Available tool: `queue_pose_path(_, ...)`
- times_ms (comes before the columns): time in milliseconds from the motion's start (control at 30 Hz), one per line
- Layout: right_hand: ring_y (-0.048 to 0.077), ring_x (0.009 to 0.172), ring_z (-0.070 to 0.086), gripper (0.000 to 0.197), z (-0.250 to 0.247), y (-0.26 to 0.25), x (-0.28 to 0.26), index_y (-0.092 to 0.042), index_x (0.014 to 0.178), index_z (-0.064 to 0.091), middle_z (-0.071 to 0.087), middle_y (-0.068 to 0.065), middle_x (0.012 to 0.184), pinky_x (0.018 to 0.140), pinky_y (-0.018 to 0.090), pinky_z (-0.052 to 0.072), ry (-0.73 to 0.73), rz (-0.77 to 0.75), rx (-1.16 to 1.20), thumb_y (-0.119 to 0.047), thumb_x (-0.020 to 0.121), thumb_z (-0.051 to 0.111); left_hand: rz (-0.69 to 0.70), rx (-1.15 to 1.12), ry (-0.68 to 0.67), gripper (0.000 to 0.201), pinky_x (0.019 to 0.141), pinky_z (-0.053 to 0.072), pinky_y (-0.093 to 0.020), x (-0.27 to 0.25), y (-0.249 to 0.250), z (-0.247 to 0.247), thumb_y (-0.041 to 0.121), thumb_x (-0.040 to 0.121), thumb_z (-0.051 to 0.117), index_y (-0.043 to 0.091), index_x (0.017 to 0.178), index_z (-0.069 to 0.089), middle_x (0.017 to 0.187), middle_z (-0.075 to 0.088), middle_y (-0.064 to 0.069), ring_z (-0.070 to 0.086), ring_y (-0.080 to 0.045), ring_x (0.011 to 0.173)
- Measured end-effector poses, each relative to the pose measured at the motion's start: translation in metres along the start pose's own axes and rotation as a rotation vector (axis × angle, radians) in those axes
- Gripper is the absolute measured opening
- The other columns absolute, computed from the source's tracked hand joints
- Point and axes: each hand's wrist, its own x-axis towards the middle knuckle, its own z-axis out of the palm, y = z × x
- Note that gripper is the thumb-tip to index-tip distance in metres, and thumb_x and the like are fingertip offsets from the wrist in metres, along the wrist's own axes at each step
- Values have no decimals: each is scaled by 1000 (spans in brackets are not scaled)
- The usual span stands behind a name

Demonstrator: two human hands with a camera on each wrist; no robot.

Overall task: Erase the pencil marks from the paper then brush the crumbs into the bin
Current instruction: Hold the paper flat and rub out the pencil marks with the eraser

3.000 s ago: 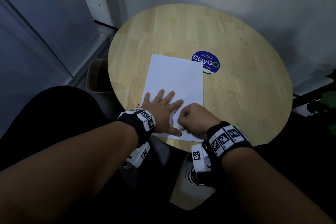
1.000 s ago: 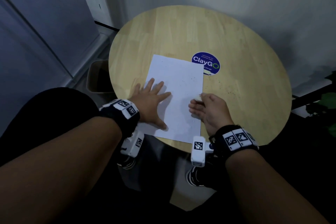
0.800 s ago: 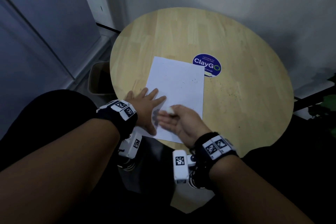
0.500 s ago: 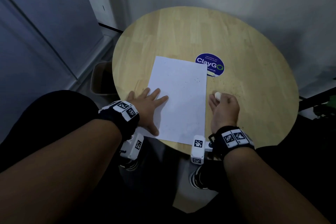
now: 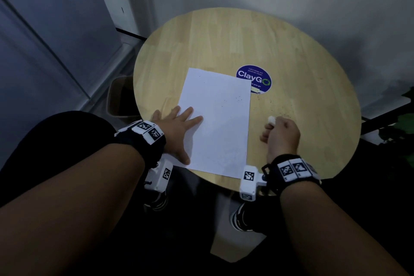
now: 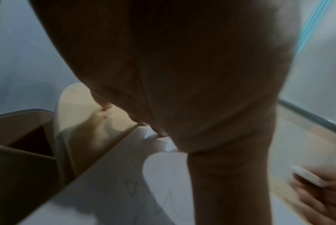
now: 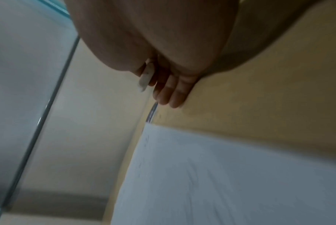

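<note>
A white sheet of paper lies on the round wooden table, with faint pencil traces and a few dark crumbs near its upper right. My left hand presses flat on the paper's left edge, fingers spread. My right hand rests on the bare wood just right of the paper and pinches a small white eraser between thumb and fingers. In the wrist views the eraser shows as a thin white slab in those fingers. Dark eraser crumbs speckle the wood beyond the right hand.
A tan bin stands on the floor under the table's left edge, its open top partly hidden by the tabletop. A round blue ClayGo sticker sits at the paper's upper right corner. Walls close in behind and to the left.
My right hand, still pinching the eraser, swept from the paper's lower part off its right edge onto the bare wood. My left hand slid slightly left and stays flat on the sheet.
</note>
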Motion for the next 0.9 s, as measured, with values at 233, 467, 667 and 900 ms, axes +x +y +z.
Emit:
queue_pose_path(233, 17, 47, 40, 14, -5, -6, -24, -13, 90, 67, 56, 6, 69, 48, 26, 32, -526, 38, -260, -15, 101, 58, 182, 6, 183, 103, 124, -6, -67, 11, 46, -1, 84, 86, 56, 47, 166, 4, 176, -17, 5, -18, -26, 161)
queue_pose_path(467, 7, 50, 57, 13, 3, 4, -39, -13, 95, 66, 72, 2, 73, 57, 30, 45, -685, -211, -683, -17, 105, 60, 183, 53, 137, 121, 123, -3, -71, 20, 73, 25, 96, 77, 49, 41, 165, -13, 174, -24, 7, -21, -25, 160)
queue_pose_path(667, 13, 75, 71, 20, 10, -4, -44, -22, 86, 71, 76, -4, 78, 69, 30, 54, -671, -434, -876, -18, 102, 59, 173, 32, 113, 128, 121, -7, -73, 19, 73, 25, 100, 71, 50, 43, 163, -17, 173, -26, 10, -25, -24, 159)
queue_pose_path(900, 12, 79, 74, 15, 18, -1, -41, -22, 92, 74, 77, -5, 79, 79, 36, 61, -644, -437, -898, -22, 102, 62, 159, 30, 131, 139, 122, -5, -72, 21, 73, 25, 102, 68, 50, 29, 165, -20, 173, -25, 12, -24, -22, 160)
